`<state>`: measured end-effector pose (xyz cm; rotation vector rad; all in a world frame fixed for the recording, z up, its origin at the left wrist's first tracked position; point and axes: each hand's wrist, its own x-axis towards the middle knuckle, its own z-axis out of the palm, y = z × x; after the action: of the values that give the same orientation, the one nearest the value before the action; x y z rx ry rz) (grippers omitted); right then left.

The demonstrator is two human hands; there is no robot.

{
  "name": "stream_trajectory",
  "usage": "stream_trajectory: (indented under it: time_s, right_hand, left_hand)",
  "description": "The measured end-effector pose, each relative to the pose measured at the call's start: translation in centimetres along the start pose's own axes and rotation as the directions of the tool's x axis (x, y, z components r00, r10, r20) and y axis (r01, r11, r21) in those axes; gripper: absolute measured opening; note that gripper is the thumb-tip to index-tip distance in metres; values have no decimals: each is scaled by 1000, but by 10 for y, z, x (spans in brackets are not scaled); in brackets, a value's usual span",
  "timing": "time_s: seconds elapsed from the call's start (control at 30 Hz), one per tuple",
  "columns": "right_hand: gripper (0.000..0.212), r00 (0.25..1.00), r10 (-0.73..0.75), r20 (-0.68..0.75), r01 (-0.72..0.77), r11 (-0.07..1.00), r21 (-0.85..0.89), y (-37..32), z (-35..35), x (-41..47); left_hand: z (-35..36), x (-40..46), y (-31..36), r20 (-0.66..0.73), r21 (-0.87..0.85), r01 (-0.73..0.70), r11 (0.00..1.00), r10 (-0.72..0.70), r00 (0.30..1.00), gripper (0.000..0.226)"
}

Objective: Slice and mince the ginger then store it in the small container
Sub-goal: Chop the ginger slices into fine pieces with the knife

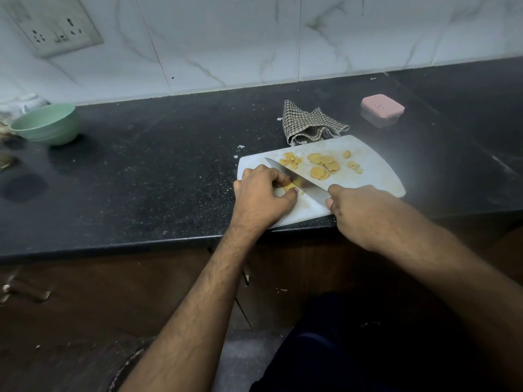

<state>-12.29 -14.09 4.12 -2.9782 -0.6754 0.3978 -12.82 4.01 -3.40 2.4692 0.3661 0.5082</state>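
Note:
A white cutting board (pixel 376 168) lies at the counter's front edge. Round ginger slices (pixel 324 164) and a small heap of cut ginger strips (pixel 291 160) lie on it. My left hand (pixel 261 193) pinches a ginger piece (pixel 290 187) against the board with curled fingers. My right hand (pixel 359 210) grips the handle of a knife (pixel 294 176), hiding the handle. The blade slants across the board, its edge at the held piece. A small container with a pink lid (pixel 382 109) stands closed at the back right.
A checked cloth (pixel 310 124) lies bunched just behind the board. A green bowl (pixel 48 124) stands at the far left of the black counter (pixel 155 171). A tiled wall with a socket plate (pixel 53 24) backs the counter.

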Motion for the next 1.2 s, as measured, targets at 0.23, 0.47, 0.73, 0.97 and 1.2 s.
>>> stream_trajectory:
  time_s: [0.23, 0.47, 0.73, 0.97, 1.2]
  right_hand:
    - [10, 1000, 3, 14, -3, 1000, -22, -3, -6, -6]
    - [10, 1000, 0, 21, 1, 999, -35, -7, -4, -11]
    - [11, 999, -4, 34, 5, 999, -32, -4, -4, -13]
    - [9, 998, 16, 59, -11, 996, -93, -8, -6, -11]
    - [4, 999, -4, 53, 7, 998, -57, -5, -1, -7]
  left_hand:
    - [2, 3, -5, -6, -43, 19, 999, -20, 1000, 15]
    - [-3, 2, -3, -13, -140, 50, 989, -52, 999, 16]
    - [-2, 2, -5, 18, -233, 69, 970, -67, 998, 11]
    - [-2, 2, -6, 29, -259, 67, 963, -62, 998, 14]
    - [-5, 3, -7, 40, -219, 51, 974, -43, 998, 12]
